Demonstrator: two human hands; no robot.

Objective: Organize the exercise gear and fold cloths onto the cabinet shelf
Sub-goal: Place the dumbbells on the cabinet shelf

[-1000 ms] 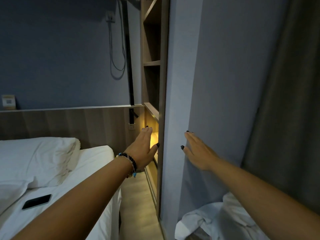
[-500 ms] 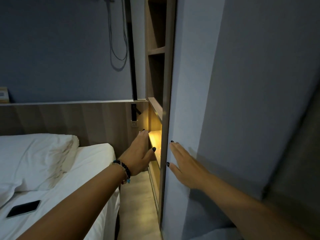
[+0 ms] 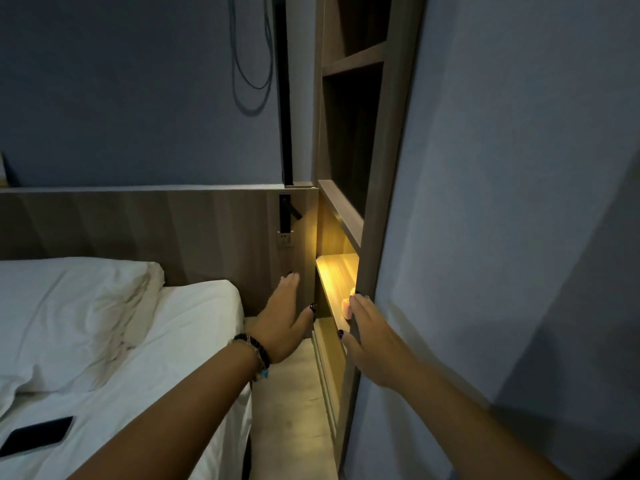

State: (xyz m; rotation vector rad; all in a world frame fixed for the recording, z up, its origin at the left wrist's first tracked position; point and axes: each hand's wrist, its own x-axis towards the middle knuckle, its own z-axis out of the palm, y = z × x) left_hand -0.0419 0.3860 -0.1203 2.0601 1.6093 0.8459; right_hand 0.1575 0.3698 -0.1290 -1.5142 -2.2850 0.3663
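Observation:
A tall wooden cabinet [image 3: 384, 168] stands against the wall with several shelves. Its low shelf [image 3: 337, 275] glows with yellow light. My right hand [image 3: 372, 336] lies flat on the cabinet's front edge, its fingertips reaching over the edge above the lit shelf. My left hand [image 3: 284, 320], with a beaded bracelet at the wrist, is held out flat with straight fingers in front of the headboard, left of the shelf. Neither hand holds anything. No cloths or exercise gear are in view.
A bed with white sheets [image 3: 166, 341] and a pillow [image 3: 72, 306] fills the left. A black phone [image 3: 34, 436] lies on it. A narrow strip of floor [image 3: 291, 410] runs between bed and cabinet. A grey wall panel [image 3: 502, 237] is on the right.
The view has swung left, and the curtain and white cloth have gone out of sight. My right hand slid left from the wall panel onto the cabinet's front edge.

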